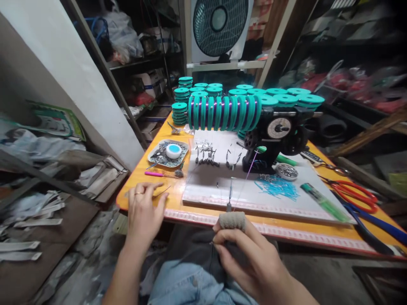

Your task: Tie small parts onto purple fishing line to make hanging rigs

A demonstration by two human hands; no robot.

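My left hand [144,212] rests on the front left of the orange table [152,192], fingers bent over a thin wire-like piece, a ring on one finger. My right hand [244,254] is below the table's front edge over my lap, fingers pinched together on something too fine to name; one finger wears a grey cloth wrap [232,220]. A thin spring-tipped rod [229,195] stands just beyond that hand on the white board [222,182]. A purple line runs up to the black winding machine [276,135] carrying a row of teal spools [224,112].
Stacks of teal spools [181,106] fill the table's back. A patterned tray [167,154] with a white-and-blue tape roll, small hooks [206,156], blue strands [278,188], a green lighter [324,202], red scissors [352,192] and blue pliers [375,222] lie around. A fan [219,25] stands behind.
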